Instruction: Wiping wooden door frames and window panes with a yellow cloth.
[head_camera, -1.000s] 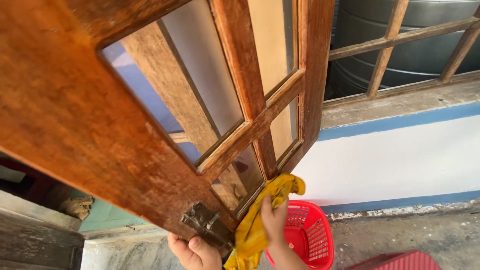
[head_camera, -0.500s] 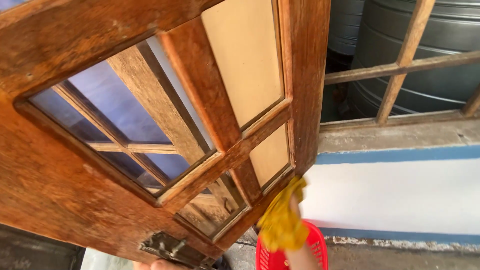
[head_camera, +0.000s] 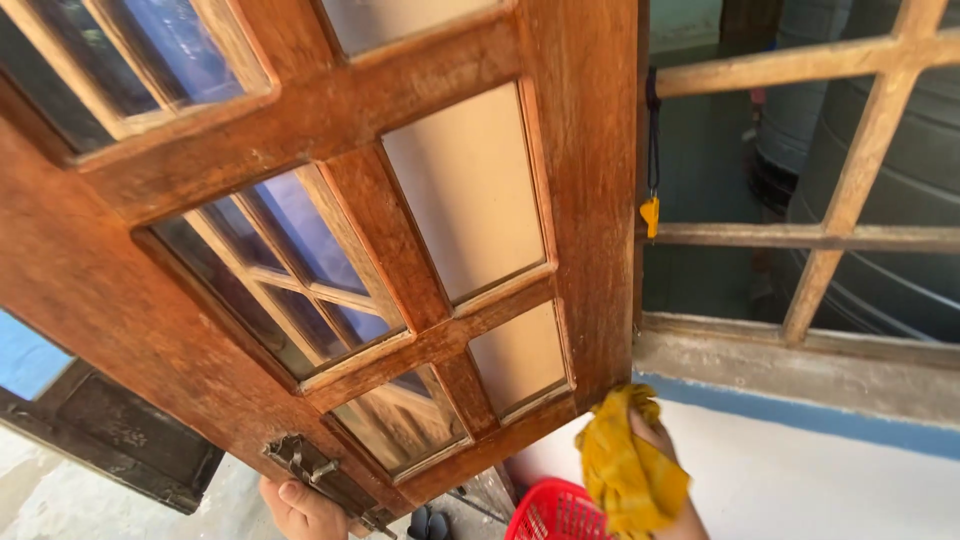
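A brown wooden window shutter (head_camera: 590, 200) with several glass panes swings open toward me and fills most of the view. My right hand (head_camera: 655, 440) clutches a yellow cloth (head_camera: 625, 470) pressed against the shutter's lower right corner. My left hand (head_camera: 300, 510) holds the shutter's bottom edge just below its dark metal latch (head_camera: 310, 470), at the lower left of the frame.
A red plastic basket (head_camera: 545, 512) sits on the ground below the cloth. Behind the shutter is a window opening with a wooden grille (head_camera: 850, 200) and grey tanks (head_camera: 900, 280) beyond. A white wall with a blue stripe (head_camera: 800, 415) lies under the sill.
The view has tilted upward. My right hand with the cloth has slid right along the shutter's bottom rail to its outer corner. My left hand stays at the latch.
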